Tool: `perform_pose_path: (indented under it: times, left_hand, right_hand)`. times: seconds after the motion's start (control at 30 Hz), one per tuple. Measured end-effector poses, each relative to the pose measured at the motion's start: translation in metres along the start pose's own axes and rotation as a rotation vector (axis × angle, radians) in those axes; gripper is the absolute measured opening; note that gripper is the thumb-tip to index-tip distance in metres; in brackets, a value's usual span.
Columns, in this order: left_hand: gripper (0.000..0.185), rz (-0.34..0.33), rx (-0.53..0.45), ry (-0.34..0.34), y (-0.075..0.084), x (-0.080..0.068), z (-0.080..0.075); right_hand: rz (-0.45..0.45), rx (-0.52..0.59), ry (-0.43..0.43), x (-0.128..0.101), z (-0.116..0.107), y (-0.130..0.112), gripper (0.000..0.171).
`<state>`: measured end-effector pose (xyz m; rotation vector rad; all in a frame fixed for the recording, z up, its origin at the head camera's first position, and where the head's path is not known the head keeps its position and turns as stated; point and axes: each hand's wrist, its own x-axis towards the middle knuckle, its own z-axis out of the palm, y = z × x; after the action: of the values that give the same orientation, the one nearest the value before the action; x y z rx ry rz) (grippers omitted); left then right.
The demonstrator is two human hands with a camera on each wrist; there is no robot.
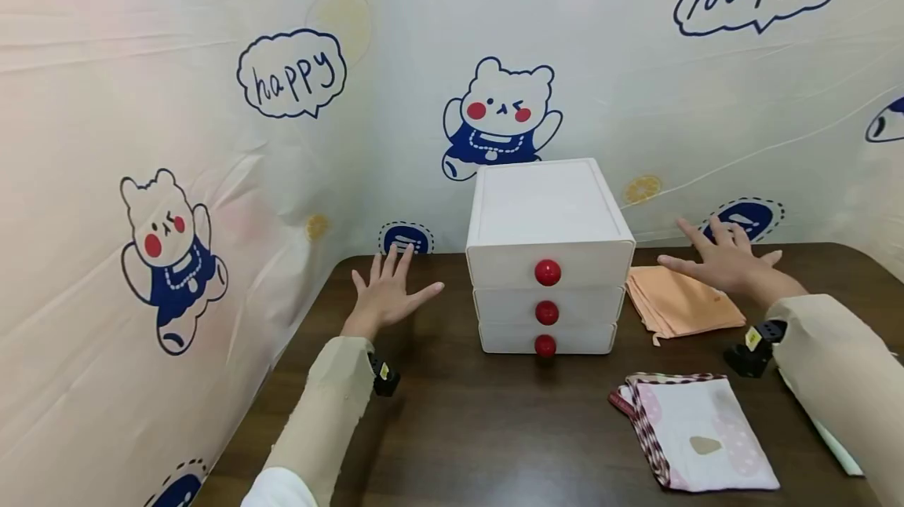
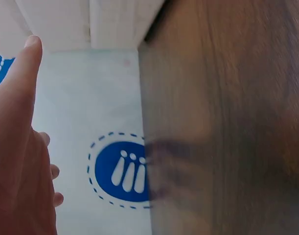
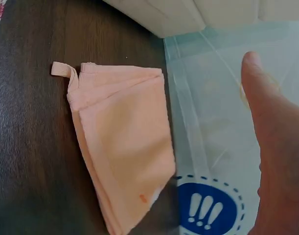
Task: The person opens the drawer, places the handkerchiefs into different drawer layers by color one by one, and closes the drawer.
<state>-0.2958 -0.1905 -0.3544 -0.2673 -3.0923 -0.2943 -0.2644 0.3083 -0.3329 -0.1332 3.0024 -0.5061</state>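
A white box with three stacked drawers (image 1: 551, 209) stands at the table's back middle, each drawer front bearing a round red knob. My left hand (image 1: 384, 295) hovers left of it with fingers spread, holding nothing; the left wrist view shows its thumb (image 2: 22, 78) and some fingertips. On the other side, my right hand (image 1: 727, 256) is held with fingers spread above a folded orange cloth (image 1: 678, 303), apart from it. That cloth, with a small hanging loop, lies flat in the right wrist view (image 3: 125, 132). Nearer the front lies a folded white-and-pink cloth (image 1: 706, 436) with a checked edge.
The dark brown wooden table (image 1: 466, 436) meets a pale printed curtain (image 1: 395, 138) at its back and left. Partly hidden under my right forearm is a pale greenish flat item (image 1: 836, 444); its kind is unclear.
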Motion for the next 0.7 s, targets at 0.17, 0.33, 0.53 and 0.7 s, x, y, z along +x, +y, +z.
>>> perform_pose_path:
  times: [0.17,0.33,0.53,0.7]
  left_hand:
    - [0.093,0.068,-0.030,0.051,0.011,-0.001,-0.009]
    - [0.084,0.170,-0.059,0.113,0.020,-0.007,-0.023]
    - [0.060,0.280,-0.217,0.143,0.030,-0.018,-0.036]
    - [0.045,0.310,-0.378,0.172,0.034,-0.025,-0.043]
  right_hand:
    - [-0.073,-0.039,0.015,-0.003,-0.008,-0.007,0.094]
    - [-0.170,-0.063,-0.009,-0.012,-0.021,-0.020,0.087]
    - [-0.226,-0.097,0.013,-0.028,-0.034,-0.036,0.073]
    - [-0.270,-0.106,0.041,-0.040,-0.041,-0.048,0.058]
